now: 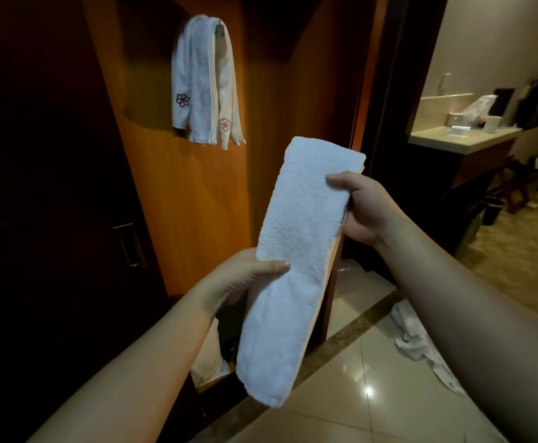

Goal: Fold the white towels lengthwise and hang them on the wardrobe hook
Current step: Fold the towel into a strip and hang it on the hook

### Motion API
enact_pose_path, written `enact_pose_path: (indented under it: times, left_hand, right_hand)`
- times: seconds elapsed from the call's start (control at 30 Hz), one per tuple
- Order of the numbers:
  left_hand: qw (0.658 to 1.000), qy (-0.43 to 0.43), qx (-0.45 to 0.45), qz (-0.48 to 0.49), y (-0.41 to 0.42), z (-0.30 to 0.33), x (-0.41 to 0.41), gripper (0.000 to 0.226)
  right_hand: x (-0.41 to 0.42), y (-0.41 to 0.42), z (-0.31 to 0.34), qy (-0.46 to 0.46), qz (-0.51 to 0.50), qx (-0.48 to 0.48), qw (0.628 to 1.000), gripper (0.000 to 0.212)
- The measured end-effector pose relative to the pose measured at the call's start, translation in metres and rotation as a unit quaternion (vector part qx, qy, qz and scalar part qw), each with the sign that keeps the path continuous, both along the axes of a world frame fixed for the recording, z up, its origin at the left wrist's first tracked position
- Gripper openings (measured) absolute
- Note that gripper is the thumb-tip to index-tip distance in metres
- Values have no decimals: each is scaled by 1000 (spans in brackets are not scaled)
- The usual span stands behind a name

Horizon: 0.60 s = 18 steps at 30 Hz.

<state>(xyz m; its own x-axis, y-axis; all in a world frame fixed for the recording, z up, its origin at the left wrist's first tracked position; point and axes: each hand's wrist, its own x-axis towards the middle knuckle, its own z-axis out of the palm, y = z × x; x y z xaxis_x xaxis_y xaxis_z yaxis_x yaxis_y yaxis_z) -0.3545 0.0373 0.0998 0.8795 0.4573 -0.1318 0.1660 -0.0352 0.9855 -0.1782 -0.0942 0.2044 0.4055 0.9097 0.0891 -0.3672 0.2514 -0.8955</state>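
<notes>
A: Status? Near first.
B: Left hand (245, 276) pinches the folded white towel (296, 266) at its lower middle, thumb on top. Right hand (362, 207) grips the upper edge, fingers curled behind.
A: Handling?
B: Judging by the drape: light, soft, floppy, not slippery. Best held near mid-length so both halves hang evenly.
A: Target?
B: Wardrobe hook (220, 27), further back, already carries hung towels (202, 84).

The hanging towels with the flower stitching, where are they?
In the head view, upper left of centre: the hanging towels drape from the hook on the wooden wardrobe panel.
</notes>
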Motion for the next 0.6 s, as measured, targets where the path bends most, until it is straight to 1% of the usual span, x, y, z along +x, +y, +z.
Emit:
enact_pose_path:
  times: [0.07,0.13,0.2,0.23,0.27,0.3,0.33,0.4,0.5,0.6]
  left_hand:
    - [998,-12,-9,55,0,0,0,68]
    - [988,-22,10,155,-4,7,2,61]
    - [959,-46,66,271,-11,13,4,37]
    - [944,-73,86,311,-15,16,4,29]
    - [934,-118,88,325,-22,20,4,34]
    - [933,-164,73,313,-29,25,4,46]
    - [938,-196,58,280,-37,31,4,59]
    - [949,-223,56,216,-52,42,7,74]
    - [954,-236,20,184,-68,53,18,83]
    - [959,-243,-36,141,-81,61,30,89]
  right_hand:
    - [-1,7,7,-12,-8,3,1000,30]
    - [-6,16,13,-39,-23,2,999,30]
    - [-13,26,18,-77,-49,-11,996,33]
    - [-16,31,20,-104,-61,-19,993,31]
    - [-19,36,22,-130,-68,-28,989,27]
    - [-23,40,25,-148,-68,-35,986,25]
    - [-26,44,29,-163,-66,-41,984,24]
    - [-33,51,37,-197,-75,-54,976,24]
    - [-44,61,51,-248,-106,-77,960,22]
    - [-57,68,67,-270,-110,-69,954,23]
